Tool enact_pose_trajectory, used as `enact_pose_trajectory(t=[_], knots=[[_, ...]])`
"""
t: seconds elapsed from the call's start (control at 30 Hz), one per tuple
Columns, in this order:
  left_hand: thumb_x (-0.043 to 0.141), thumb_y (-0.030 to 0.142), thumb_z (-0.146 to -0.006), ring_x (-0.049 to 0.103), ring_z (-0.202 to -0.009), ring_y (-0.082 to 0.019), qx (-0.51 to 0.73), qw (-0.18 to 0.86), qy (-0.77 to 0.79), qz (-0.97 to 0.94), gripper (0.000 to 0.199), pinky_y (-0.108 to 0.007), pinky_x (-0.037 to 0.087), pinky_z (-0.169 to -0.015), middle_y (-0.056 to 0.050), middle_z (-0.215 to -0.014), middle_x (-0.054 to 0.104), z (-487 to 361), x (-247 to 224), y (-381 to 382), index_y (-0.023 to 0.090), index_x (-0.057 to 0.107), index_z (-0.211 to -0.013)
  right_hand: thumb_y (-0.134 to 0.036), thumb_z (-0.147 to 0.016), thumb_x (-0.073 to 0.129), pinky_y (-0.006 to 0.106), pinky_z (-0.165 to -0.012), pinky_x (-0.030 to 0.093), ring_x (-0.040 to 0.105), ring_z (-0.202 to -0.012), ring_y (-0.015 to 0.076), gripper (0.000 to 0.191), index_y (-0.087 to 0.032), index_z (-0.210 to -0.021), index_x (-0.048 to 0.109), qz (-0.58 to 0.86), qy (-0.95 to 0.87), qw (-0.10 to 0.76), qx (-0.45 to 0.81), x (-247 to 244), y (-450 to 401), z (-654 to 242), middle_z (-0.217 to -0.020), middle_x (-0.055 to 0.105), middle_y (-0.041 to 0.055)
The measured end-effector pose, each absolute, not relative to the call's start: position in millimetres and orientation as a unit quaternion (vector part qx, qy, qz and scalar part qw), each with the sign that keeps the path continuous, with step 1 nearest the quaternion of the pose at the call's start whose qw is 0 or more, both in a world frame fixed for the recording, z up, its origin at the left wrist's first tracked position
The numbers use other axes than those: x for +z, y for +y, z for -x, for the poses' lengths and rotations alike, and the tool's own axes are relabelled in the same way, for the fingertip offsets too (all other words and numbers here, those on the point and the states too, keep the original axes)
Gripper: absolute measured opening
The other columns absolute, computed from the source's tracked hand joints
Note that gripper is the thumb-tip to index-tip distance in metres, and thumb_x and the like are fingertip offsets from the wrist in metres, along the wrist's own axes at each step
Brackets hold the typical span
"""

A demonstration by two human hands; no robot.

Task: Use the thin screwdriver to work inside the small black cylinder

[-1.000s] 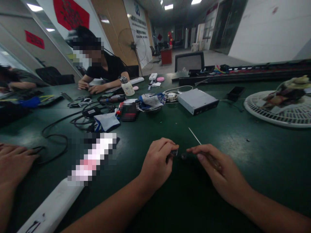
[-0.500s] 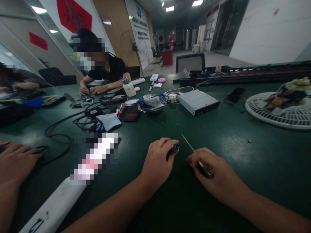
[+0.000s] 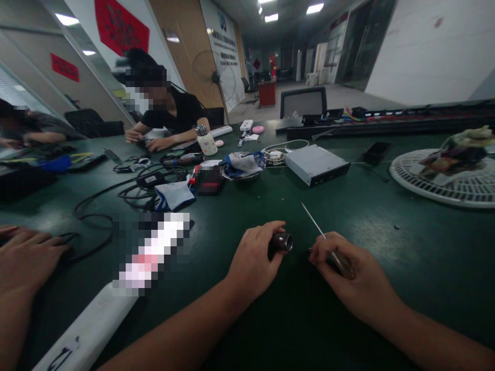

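Observation:
My left hand [image 3: 251, 257] grips a short dark metal cylinder [image 3: 281, 242], its open end showing past my fingers. My right hand [image 3: 350, 270] holds a screwdriver [image 3: 337, 260] with a long thin steel shaft that points up and to the left, away from the cylinder. Its handle is mostly hidden in my palm. A small dark piece [image 3: 309, 252] shows at my right fingertips, too small to identify. Both hands hover over the dark green table [image 3: 247, 319], a short gap between them.
A co-worker's hand [image 3: 27, 252] rests at the lower left beside a long white object [image 3: 87, 330], partly pixelated. Black cables [image 3: 147, 188], a bowl with cloth [image 3: 243, 167], a grey optical drive [image 3: 315, 165] and a round white fan guard [image 3: 436, 178] lie farther along the table.
My hands have moved apart, and the cylinder no longer sits against the right fingertips. The cylinder now shows more clearly beyond my left fingers. The view has shifted slightly.

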State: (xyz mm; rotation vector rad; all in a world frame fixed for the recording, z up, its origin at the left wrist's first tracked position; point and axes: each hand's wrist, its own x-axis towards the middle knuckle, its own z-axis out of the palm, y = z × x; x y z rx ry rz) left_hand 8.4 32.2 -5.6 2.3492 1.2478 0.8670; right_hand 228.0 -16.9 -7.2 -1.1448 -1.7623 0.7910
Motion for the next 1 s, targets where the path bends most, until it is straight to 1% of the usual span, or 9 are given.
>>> enact_pose_trajectory(t=[0.07,0.2,0.33,0.43,0.53,0.63,0.8,1.0], knots=[[0.075,0.011,-0.082,0.065,-0.109,-0.025,0.296,0.176,0.411,-0.844,0.054,-0.047,0.052,-0.096,-0.004,-0.118,0.070,-8.2,-5.5,30.9,0.025,0.053,-0.129,-0.006,-0.090,0.056,0.038,-0.081,0.053,0.065,-0.092,0.0205,0.020,-0.026,-0.088,0.057,0.438,-0.707,0.451,0.324,-9.5,-17.1,-228.6,-0.095,0.063,0.0013],[0.076,0.018,-0.084,0.068,-0.099,-0.025,0.277,0.170,0.364,-0.873,0.041,-0.044,0.055,-0.088,-0.005,-0.112,0.072,-8.3,-5.5,28.0,0.022,0.059,-0.121,-0.010,-0.094,0.055,0.037,-0.084,0.055,0.066,-0.095,0.0199,0.018,-0.027,-0.091,0.056,0.408,-0.702,0.473,0.343,-12.7,-17.9,-229.4,-0.099,0.063,0.0014],[0.078,0.023,-0.084,0.070,-0.093,-0.024,0.294,0.165,0.333,-0.880,0.039,-0.041,0.056,-0.084,-0.005,-0.108,0.074,-8.0,-6.6,27.3,0.021,0.060,-0.119,-0.013,-0.093,0.062,0.037,-0.084,0.056,0.068,-0.095,0.0197,0.016,-0.027,-0.091,0.056,0.423,-0.696,0.478,0.330,-12.3,-17.9,-228.7,-0.098,0.064,0.0008],[0.078,0.026,-0.085,0.071,-0.092,-0.023,0.314,0.171,0.297,-0.885,0.037,-0.038,0.056,-0.083,-0.005,-0.108,0.074,-7.2,-7.3,27.5,0.020,0.060,-0.117,-0.016,-0.090,0.067,0.038,-0.083,0.056,0.068,-0.093,0.0204,0.015,-0.026,-0.090,0.056,0.447,-0.694,0.474,0.306,-11.3,-17.4,-227.7,-0.096,0.066,0.0012],[0.077,0.023,-0.086,0.072,-0.094,-0.022,0.321,0.183,0.276,-0.887,0.034,-0.037,0.056,-0.084,-0.005,-0.110,0.074,-6.2,-7.8,27.7,0.020,0.060,-0.115,-0.022,-0.088,0.070,0.040,-0.081,0.056,0.068,-0.091,0.0227,0.013,-0.025,-0.089,0.058,0.492,-0.682,0.450,0.301,-10.1,-16.8,-226.9,-0.095,0.068,0.0029],[0.077,0.021,-0.085,0.072,-0.095,-0.021,0.323,0.190,0.272,-0.886,0.033,-0.036,0.055,-0.084,-0.004,-0.112,0.074,-5.8,-7.5,27.7,0.021,0.060,-0.114,-0.027,-0.087,0.072,0.040,-0.079,0.057,0.070,-0.089,0.0241,0.011,-0.024,-0.088,0.061,0.522,-0.660,0.429,0.328,-8.1,-16.5,-226.4,-0.095,0.071,0.0044],[0.078,0.021,-0.085,0.072,-0.095,-0.021,0.332,0.198,0.272,-0.881,0.033,-0.035,0.056,-0.084,-0.003,-0.112,0.075,-6.5,-5.9,27.4,0.021,0.060,-0.113,-0.030,-0.088,0.068,0.040,-0.079,0.058,0.072,-0.089,0.0242,0.009,-0.024,-0.085,0.062,0.531,-0.637,0.436,0.350,-7.2,-17.1,-226.3,-0.095,0.074,0.0053],[0.077,0.020,-0.084,0.072,-0.091,-0.021,0.312,0.202,0.268,-0.889,0.032,-0.036,0.056,-0.083,-0.003,-0.108,0.075,-6.5,-5.6,29.2,0.020,0.061,-0.111,-0.033,-0.086,0.067,0.037,-0.069,0.056,0.070,-0.082,0.0239,0.012,-0.024,-0.092,0.063,0.563,-0.634,0.395,0.354,-9.0,-17.1,-225.8,-0.089,0.072,0.0046]])
